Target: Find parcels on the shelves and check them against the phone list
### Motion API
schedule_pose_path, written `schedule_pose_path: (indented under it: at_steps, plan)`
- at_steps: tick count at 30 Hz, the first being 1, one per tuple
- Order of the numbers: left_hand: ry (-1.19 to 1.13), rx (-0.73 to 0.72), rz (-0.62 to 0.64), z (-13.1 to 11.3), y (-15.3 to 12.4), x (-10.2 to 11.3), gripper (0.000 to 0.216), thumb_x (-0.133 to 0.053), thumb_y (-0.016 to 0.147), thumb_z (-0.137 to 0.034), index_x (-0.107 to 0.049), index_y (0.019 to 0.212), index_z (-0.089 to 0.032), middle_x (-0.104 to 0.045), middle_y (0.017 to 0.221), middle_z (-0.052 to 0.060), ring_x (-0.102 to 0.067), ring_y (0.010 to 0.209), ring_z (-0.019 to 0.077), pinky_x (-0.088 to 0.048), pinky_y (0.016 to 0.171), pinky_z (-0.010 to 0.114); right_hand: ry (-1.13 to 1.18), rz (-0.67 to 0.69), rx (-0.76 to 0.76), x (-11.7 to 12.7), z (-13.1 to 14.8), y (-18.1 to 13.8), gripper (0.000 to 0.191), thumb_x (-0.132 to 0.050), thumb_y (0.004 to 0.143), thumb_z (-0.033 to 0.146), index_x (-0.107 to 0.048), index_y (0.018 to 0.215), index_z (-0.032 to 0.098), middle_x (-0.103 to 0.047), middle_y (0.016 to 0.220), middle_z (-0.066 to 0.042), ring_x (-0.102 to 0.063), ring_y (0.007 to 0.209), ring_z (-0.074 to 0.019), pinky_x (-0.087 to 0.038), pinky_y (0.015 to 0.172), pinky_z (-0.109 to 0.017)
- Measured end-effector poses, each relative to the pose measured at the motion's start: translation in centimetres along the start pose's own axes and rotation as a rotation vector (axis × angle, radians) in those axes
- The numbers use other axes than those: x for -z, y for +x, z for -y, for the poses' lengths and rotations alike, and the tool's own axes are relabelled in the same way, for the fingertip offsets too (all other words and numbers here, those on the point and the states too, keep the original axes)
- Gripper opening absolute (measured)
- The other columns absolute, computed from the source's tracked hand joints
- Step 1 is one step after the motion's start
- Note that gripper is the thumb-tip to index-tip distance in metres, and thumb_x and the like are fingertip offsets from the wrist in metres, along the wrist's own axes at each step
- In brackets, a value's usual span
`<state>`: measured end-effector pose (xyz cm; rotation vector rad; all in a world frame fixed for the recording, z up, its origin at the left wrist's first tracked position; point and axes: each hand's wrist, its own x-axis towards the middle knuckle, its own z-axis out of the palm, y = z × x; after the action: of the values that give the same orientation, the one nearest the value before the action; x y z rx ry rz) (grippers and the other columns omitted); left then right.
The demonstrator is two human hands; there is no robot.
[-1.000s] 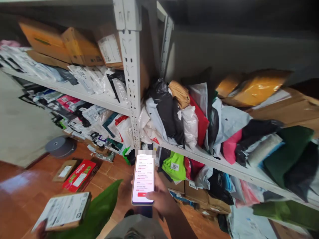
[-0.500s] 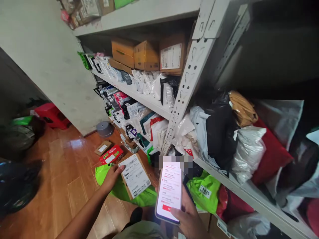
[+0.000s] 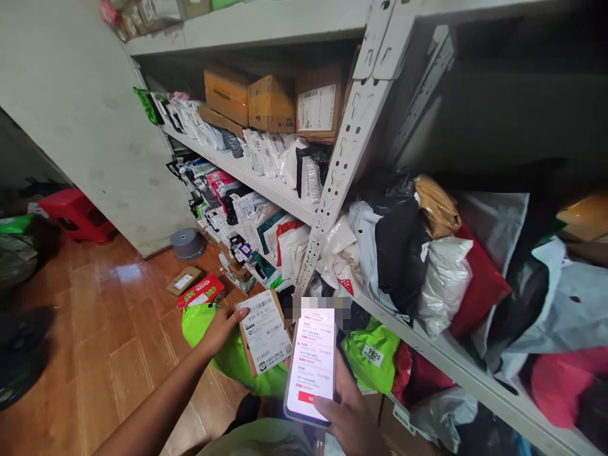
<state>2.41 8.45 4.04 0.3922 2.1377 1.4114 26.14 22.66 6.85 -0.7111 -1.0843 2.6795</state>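
Observation:
My right hand holds a lit smartphone upright, its screen showing a list and a red button. My left hand reaches out low and grips a flat cardboard parcel with a white shipping label, together with a bright green plastic mailer bag under it. Both sit just in front of the lower tier of a white metal shelving rack.
The shelves are packed with plastic mailer parcels and cardboard boxes. On the wooden floor lie a red box, a small flat carton and a grey round object. A red stool stands at the left.
My view swung left and steadied on the rack. My left hand moved the labelled parcel and green bag forward, toward the lower shelf. The phone stayed in my right hand.

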Motion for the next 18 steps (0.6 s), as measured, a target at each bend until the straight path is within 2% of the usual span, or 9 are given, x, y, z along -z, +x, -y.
schedule_pose_path:
  at_steps: [3,6,10,13,18]
  plan:
    - [0.001,0.004,0.047,-0.8,-0.4,0.0,0.063,-0.051,0.055,-0.073,-0.063,0.068,-0.013,-0.068,0.077,0.014,-0.06,0.082,0.0341,-0.045,0.082,0.043,-0.001,0.05,0.008,-0.6,0.1,-0.1,0.088,-0.077,0.061,0.019,-0.034,0.138,0.028,-0.064,0.125,-0.01,-0.058,0.116,-0.0307,-0.044,0.097,-0.048]
    - [0.006,0.018,0.073,-1.3,-0.6,0.1,0.066,-0.05,0.053,-0.075,-0.064,0.071,-0.012,-0.069,0.08,0.015,-0.061,0.084,0.0354,-0.045,0.082,0.042,-0.043,0.136,0.022,-1.1,0.3,-0.1,0.086,-0.074,0.063,0.019,-0.033,0.138,0.026,-0.065,0.122,-0.011,-0.06,0.112,-0.03,-0.046,0.095,-0.047]
    - [-0.015,0.021,0.066,-1.1,-0.5,0.3,0.063,-0.053,0.053,-0.074,-0.063,0.071,-0.014,-0.07,0.081,0.013,-0.062,0.086,0.0361,-0.045,0.085,0.044,-0.098,0.205,0.02,-1.4,0.5,0.1,0.091,-0.071,0.063,0.017,-0.024,0.141,0.026,-0.065,0.122,-0.011,-0.061,0.109,-0.0292,-0.047,0.091,-0.045]
    - [-0.051,0.018,0.061,-0.7,-0.5,0.4,0.059,-0.056,0.053,-0.072,-0.062,0.07,-0.016,-0.071,0.079,0.011,-0.063,0.086,0.0358,-0.046,0.085,0.043,-0.13,0.25,0.026,-1.3,0.7,0.2,0.09,-0.067,0.065,0.014,-0.021,0.141,0.025,-0.063,0.124,-0.011,-0.06,0.111,-0.0281,-0.045,0.094,-0.045]
    - [-0.086,0.023,0.105,-1.2,-0.7,0.2,0.061,-0.057,0.053,-0.071,-0.063,0.074,-0.014,-0.071,0.083,0.012,-0.063,0.088,0.0363,-0.046,0.085,0.042,-0.165,0.261,0.039,-1.1,0.7,0.3,0.087,-0.063,0.065,0.01,-0.022,0.14,0.024,-0.061,0.128,-0.011,-0.058,0.115,-0.0282,-0.044,0.097,-0.046]
